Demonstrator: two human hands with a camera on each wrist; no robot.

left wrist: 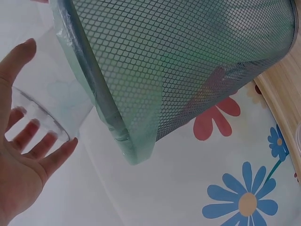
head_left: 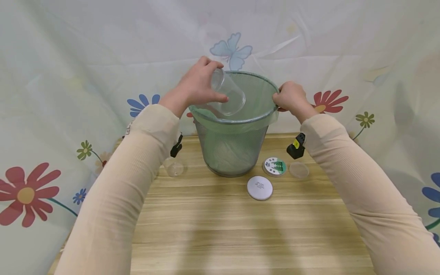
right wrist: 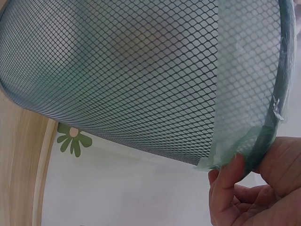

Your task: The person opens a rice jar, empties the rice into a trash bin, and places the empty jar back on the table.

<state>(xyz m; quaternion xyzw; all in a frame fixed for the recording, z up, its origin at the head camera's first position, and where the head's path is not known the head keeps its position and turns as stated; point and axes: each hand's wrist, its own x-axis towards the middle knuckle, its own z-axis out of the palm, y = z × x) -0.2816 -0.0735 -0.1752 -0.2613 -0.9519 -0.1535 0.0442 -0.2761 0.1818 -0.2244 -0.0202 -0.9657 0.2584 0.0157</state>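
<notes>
My left hand (head_left: 203, 84) holds a clear plastic cup (head_left: 234, 100) by its upper end, tilted with its far end over the mouth of a wire mesh wastebasket (head_left: 228, 152). In the left wrist view, the thumb and fingers (left wrist: 49, 162) lie around the cup (left wrist: 66, 101) beside the basket's rim. A thin green bag (head_left: 220, 126) lines the basket and folds over its rim. On the right side, my right hand (head_left: 291, 95) grips the rim and the folded bag edge, thumb and fingers pinching it in the right wrist view (right wrist: 249, 193).
Before the basket, on the wooden table (head_left: 213, 225), lie a white round disc (head_left: 259, 188), a round piece with green tree print (head_left: 274, 166) and a clear round lid (head_left: 299, 170). A clear plastic container (head_left: 175, 169) stands left. Flower-print cloth (head_left: 103, 49) hangs behind.
</notes>
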